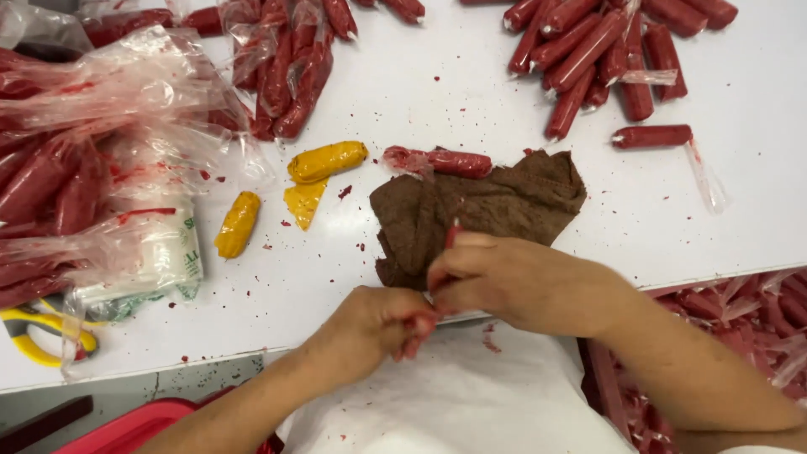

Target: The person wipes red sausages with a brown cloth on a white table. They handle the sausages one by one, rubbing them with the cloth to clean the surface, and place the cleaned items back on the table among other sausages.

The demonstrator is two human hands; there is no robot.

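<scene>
Two hands, left hand (378, 324) and right hand (504, 282), pinch one red sausage-shaped packet (423, 324) near a brown cloth (479, 210); two yellow packets (282, 193) lie left.

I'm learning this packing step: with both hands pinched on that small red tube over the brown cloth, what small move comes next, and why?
Probably set it down with the finished red tubes at the far right. The left hand and right hand pinch one red tube together at the table edge, over the brown cloth; whether its end is closed cannot be seen.
</scene>
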